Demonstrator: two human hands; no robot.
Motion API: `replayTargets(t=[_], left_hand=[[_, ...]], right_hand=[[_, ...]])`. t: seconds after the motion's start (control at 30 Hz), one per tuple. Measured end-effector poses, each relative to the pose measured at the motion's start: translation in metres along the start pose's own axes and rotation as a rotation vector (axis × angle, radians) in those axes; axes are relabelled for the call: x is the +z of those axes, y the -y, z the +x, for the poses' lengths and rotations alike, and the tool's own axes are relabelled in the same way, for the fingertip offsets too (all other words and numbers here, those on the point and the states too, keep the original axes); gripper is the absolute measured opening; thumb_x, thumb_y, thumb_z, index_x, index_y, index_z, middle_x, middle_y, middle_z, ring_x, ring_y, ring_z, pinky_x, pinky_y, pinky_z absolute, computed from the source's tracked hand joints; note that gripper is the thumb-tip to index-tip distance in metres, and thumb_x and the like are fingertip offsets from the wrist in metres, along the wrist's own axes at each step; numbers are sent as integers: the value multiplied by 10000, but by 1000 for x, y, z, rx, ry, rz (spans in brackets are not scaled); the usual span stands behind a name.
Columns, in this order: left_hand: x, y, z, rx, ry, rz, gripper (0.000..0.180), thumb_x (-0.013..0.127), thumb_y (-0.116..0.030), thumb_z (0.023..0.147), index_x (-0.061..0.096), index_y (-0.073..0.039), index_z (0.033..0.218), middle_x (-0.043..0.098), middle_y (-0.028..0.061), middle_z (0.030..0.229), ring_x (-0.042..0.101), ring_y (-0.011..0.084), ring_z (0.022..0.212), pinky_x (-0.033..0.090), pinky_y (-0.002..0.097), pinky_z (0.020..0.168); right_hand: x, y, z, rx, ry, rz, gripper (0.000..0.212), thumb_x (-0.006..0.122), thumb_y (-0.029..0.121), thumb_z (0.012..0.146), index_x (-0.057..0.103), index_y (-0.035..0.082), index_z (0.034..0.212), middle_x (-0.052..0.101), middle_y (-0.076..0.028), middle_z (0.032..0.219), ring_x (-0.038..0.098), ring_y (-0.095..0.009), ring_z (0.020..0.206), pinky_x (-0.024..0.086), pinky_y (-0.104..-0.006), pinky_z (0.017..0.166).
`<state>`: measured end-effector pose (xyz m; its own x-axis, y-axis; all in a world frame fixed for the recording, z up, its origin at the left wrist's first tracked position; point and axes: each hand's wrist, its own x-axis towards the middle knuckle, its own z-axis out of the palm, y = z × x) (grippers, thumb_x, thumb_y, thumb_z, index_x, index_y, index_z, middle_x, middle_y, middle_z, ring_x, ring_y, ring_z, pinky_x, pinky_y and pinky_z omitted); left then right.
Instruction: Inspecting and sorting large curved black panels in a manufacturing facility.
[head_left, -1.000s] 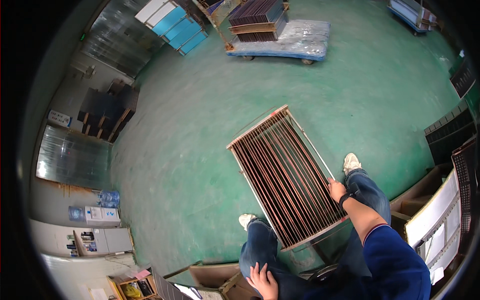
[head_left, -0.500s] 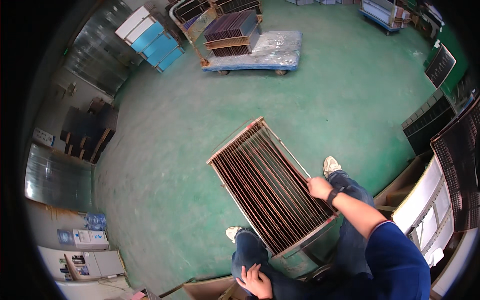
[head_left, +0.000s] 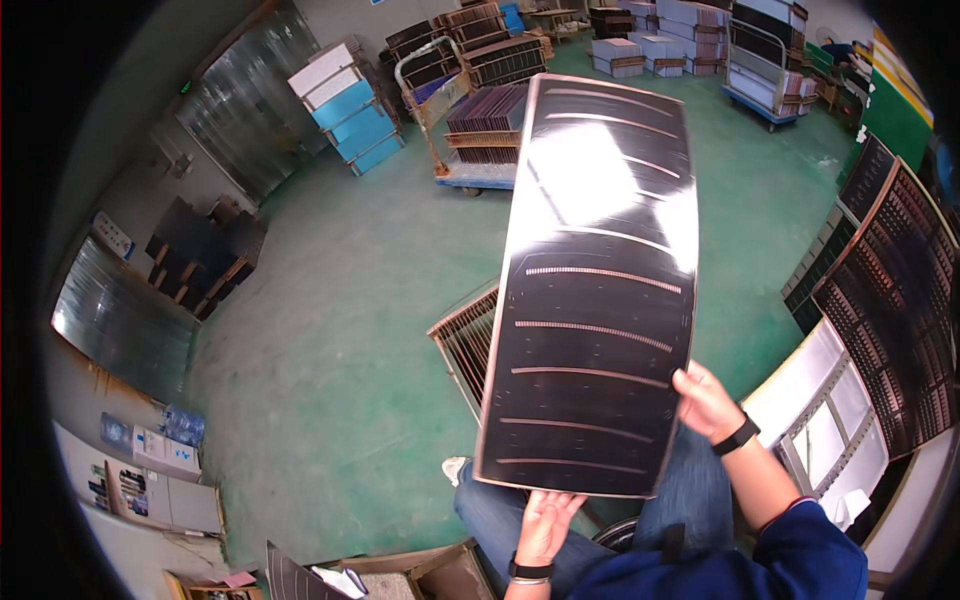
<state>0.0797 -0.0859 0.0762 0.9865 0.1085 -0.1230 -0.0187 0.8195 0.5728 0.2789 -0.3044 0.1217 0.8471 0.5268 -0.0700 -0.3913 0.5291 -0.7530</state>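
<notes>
A large black circuit board panel (head_left: 590,385) with rows of thin copper-coloured strips is held up in front of me, tilted, with bright glare on its upper half. My right hand (head_left: 708,402) grips its right edge low down, thumb on the front face. At the bottom edge, my left hand (head_left: 546,522) is closed on the panel, with fingertips partly hidden by it. Behind the panel stands a slotted rack (head_left: 468,345) of upright boards, mostly covered; only its left part shows.
A blue-edged cart (head_left: 470,183) bearing a rack of boards stands ahead. Blue and white boxes (head_left: 360,130) are stacked to its left. Close on my right are a dark perforated panel (head_left: 895,310) and a white framed piece (head_left: 830,425). Wooden crating (head_left: 450,575) lies near my left.
The panel is now up in both hands; before, my right hand was at the rack and my left rested on my thigh. The view has tilted upward.
</notes>
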Motion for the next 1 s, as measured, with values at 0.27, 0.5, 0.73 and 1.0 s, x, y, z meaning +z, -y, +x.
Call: replayTargets(t=[0.27, 0.5, 0.73, 1.0], left_hand=[[8, -27, -28, 153, -340, -27, 418, 554, -204, 906, 429, -135, 1298, 504, 44, 1273, 477, 237, 1168, 397, 435, 993], [-37, -50, -53, 234, -483, 196, 495, 512, -318, 931, 392, -38, 1320, 494, 84, 1273, 483, 237, 1138, 393, 389, 982], [-47, -61, -49, 382, -569, 418, 451, 417, -336, 972, 471, 35, 1223, 522, 129, 1230, 509, 212, 1102, 397, 343, 965], [-34, -56, -49, 360, -598, 595, 385, 426, -275, 964, 511, 48, 1157, 537, 110, 1176, 483, 174, 1093, 342, 304, 987]], right_hand=[[25, 19, -40, -154, -152, 231, 264, 492, 172, 934, 523, 18, 1147, 622, -93, 1077, 637, -213, 923, 546, -348, 766], [-38, 98, -76, -594, -286, 37, 297, 443, 109, 942, 467, 57, 1234, 610, -64, 1090, 642, -134, 843, 542, -233, 582], [-67, 109, -134, -634, -328, -57, 339, 468, 106, 933, 451, 44, 1266, 612, -72, 1097, 643, -126, 832, 548, -238, 624], [-61, 104, -164, -551, -366, -127, 384, 538, 130, 904, 447, 25, 1262, 608, -76, 1083, 626, -143, 893, 552, -305, 750]])
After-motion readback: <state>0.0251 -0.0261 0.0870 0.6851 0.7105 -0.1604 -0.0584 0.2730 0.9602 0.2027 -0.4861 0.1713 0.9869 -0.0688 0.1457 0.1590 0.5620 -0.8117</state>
